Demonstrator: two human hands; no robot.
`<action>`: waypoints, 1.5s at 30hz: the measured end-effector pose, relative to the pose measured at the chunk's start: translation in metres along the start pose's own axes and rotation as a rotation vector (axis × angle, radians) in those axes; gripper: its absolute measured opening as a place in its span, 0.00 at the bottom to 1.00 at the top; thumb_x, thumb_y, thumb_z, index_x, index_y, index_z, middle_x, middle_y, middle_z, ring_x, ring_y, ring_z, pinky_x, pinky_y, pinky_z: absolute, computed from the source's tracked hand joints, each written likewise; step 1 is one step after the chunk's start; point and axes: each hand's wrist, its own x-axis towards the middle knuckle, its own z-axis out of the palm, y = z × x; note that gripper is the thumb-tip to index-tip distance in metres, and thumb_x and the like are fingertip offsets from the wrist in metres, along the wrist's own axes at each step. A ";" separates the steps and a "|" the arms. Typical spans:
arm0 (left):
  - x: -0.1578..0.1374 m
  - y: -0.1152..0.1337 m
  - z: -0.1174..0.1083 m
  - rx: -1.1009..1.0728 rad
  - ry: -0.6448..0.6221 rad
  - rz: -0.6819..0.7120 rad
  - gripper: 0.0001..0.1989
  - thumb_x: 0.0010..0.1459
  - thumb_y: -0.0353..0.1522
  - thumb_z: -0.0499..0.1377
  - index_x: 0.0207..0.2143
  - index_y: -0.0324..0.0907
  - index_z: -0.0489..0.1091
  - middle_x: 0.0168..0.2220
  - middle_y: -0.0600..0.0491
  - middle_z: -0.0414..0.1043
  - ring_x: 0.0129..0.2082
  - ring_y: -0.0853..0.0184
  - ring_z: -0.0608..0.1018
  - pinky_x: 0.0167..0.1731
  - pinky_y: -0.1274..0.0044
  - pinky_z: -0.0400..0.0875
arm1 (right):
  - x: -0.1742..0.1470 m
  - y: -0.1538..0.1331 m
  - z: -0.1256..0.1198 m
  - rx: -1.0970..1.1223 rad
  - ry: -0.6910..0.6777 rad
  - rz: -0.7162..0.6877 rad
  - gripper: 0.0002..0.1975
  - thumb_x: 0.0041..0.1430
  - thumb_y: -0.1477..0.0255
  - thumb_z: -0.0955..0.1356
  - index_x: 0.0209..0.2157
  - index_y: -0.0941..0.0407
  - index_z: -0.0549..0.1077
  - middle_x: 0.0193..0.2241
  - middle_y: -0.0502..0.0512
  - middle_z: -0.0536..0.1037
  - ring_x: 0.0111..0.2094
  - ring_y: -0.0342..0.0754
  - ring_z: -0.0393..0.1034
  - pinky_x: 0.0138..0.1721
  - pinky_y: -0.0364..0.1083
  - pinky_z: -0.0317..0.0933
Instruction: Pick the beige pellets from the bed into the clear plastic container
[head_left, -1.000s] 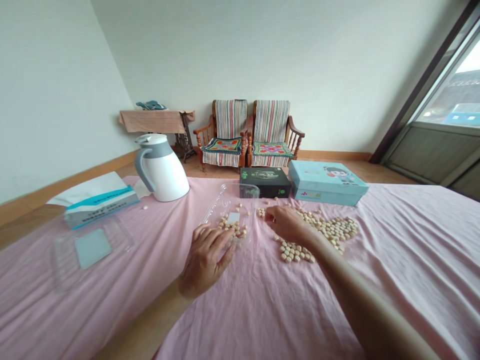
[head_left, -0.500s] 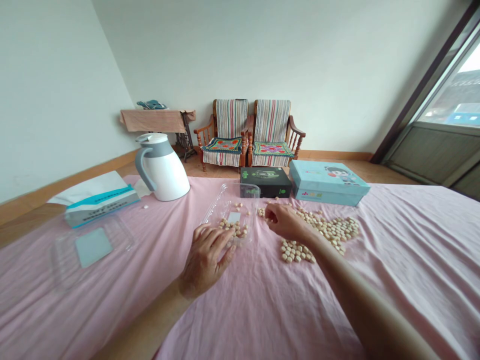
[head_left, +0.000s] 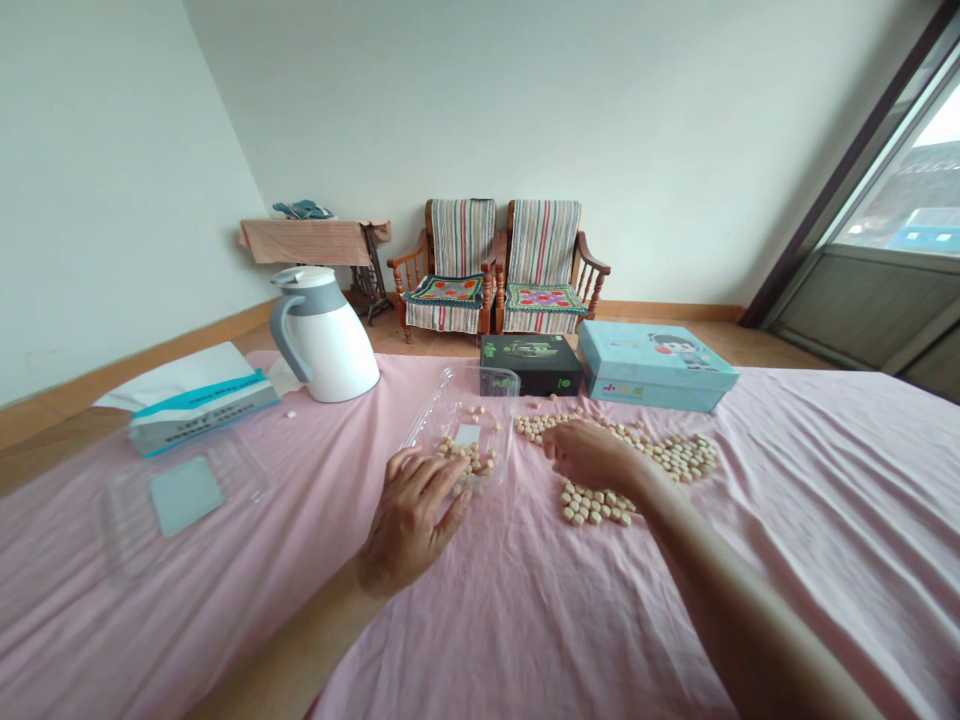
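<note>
A clear plastic box (head_left: 506, 420) lies in front of me with several small, round tan pieces (head_left: 480, 462) inside it. My left hand (head_left: 411, 510) rests at its near left edge, fingers stretched out flat and thumb apart, holding nothing. To the right, many more of these tan pieces (head_left: 682, 458) are spread loose on the pink cloth. Over the left part of that spread is my right hand (head_left: 585, 452), its fingers curled inward and pointing left. Whatever those fingertips pinch, if anything, is hidden from the camera.
Behind the pieces stand a black box (head_left: 532, 366) and a light blue box (head_left: 660, 370). On the left are a white jug (head_left: 334, 345), a tissue pack (head_left: 206, 400) and a clear plastic lid (head_left: 187, 495). Two wooden armchairs (head_left: 495, 270) stand beyond the pink cloth (head_left: 465, 620).
My right hand has shifted a little to the right and nearer to me, uncovering tan pieces beside the plastic box. My left hand stays in place.
</note>
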 end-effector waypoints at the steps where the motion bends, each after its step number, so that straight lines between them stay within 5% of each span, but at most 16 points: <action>1: 0.000 0.000 0.000 0.002 0.002 0.002 0.16 0.60 0.33 0.53 0.50 0.42 0.65 0.43 0.49 0.73 0.44 0.63 0.72 0.52 0.64 0.58 | -0.002 0.001 0.001 -0.084 -0.092 0.004 0.09 0.47 0.81 0.64 0.31 0.59 0.74 0.33 0.59 0.77 0.39 0.51 0.71 0.38 0.45 0.59; 5: -0.001 -0.001 0.001 0.009 -0.001 0.006 0.16 0.59 0.32 0.53 0.51 0.42 0.65 0.44 0.49 0.73 0.45 0.63 0.72 0.52 0.64 0.57 | -0.002 -0.001 0.006 -0.217 -0.238 0.020 0.11 0.47 0.80 0.65 0.35 0.59 0.74 0.39 0.62 0.77 0.42 0.54 0.70 0.38 0.47 0.60; 12: -0.001 -0.001 0.001 0.013 -0.002 0.003 0.16 0.60 0.33 0.52 0.51 0.41 0.65 0.43 0.48 0.73 0.44 0.63 0.72 0.52 0.64 0.58 | 0.000 -0.003 0.013 -0.204 -0.198 0.052 0.12 0.48 0.80 0.64 0.36 0.60 0.73 0.38 0.63 0.76 0.41 0.53 0.70 0.36 0.46 0.59; 18: 0.000 0.000 0.000 0.001 -0.003 0.002 0.16 0.60 0.33 0.53 0.50 0.42 0.66 0.42 0.49 0.73 0.43 0.63 0.72 0.51 0.64 0.58 | 0.007 -0.004 0.009 0.155 0.217 0.017 0.05 0.49 0.78 0.64 0.29 0.59 0.70 0.26 0.54 0.75 0.28 0.44 0.67 0.28 0.41 0.55; 21: 0.001 0.001 0.000 -0.001 -0.010 -0.007 0.15 0.59 0.33 0.53 0.49 0.42 0.66 0.43 0.50 0.73 0.44 0.63 0.72 0.51 0.64 0.58 | 0.012 -0.013 0.004 0.507 0.413 -0.079 0.07 0.55 0.72 0.63 0.35 0.58 0.70 0.28 0.52 0.75 0.27 0.42 0.68 0.28 0.40 0.57; 24: 0.001 0.001 -0.001 0.001 -0.016 -0.011 0.16 0.59 0.33 0.53 0.50 0.42 0.66 0.43 0.49 0.73 0.44 0.62 0.72 0.50 0.64 0.59 | 0.011 -0.017 -0.001 0.537 0.487 -0.086 0.08 0.57 0.72 0.62 0.37 0.57 0.70 0.30 0.52 0.76 0.29 0.42 0.69 0.30 0.40 0.58; 26: 0.001 0.001 -0.001 0.000 -0.013 -0.009 0.16 0.59 0.33 0.53 0.50 0.42 0.66 0.43 0.49 0.73 0.44 0.62 0.72 0.51 0.64 0.59 | 0.006 -0.012 -0.005 0.325 0.424 -0.029 0.07 0.57 0.74 0.62 0.33 0.58 0.71 0.29 0.54 0.76 0.30 0.44 0.69 0.31 0.41 0.58; 29: 0.000 0.002 -0.001 -0.005 -0.003 -0.004 0.15 0.59 0.33 0.53 0.49 0.42 0.66 0.42 0.49 0.73 0.43 0.63 0.72 0.51 0.64 0.58 | -0.004 0.003 -0.006 -0.047 0.129 0.039 0.08 0.53 0.80 0.61 0.28 0.60 0.72 0.30 0.59 0.76 0.33 0.49 0.70 0.33 0.44 0.58; 34: 0.000 0.001 -0.001 0.002 -0.003 0.001 0.15 0.59 0.32 0.53 0.49 0.41 0.66 0.42 0.49 0.73 0.43 0.63 0.72 0.51 0.64 0.58 | -0.010 0.016 0.003 -0.261 -0.141 0.069 0.11 0.53 0.82 0.61 0.36 0.62 0.73 0.38 0.65 0.76 0.43 0.55 0.70 0.41 0.47 0.59; 41: 0.001 0.001 -0.001 0.005 -0.004 0.001 0.15 0.59 0.32 0.53 0.49 0.41 0.66 0.43 0.49 0.73 0.44 0.63 0.72 0.52 0.64 0.58 | -0.002 0.020 0.008 -0.222 -0.161 0.058 0.11 0.49 0.84 0.63 0.34 0.63 0.73 0.37 0.67 0.76 0.42 0.53 0.70 0.41 0.45 0.59; 45: 0.000 0.001 -0.001 -0.001 -0.003 -0.004 0.15 0.59 0.33 0.53 0.49 0.41 0.66 0.42 0.49 0.73 0.44 0.63 0.72 0.51 0.64 0.58 | 0.001 0.012 0.001 0.014 0.128 0.062 0.07 0.48 0.82 0.63 0.30 0.61 0.71 0.29 0.59 0.76 0.33 0.47 0.70 0.33 0.42 0.58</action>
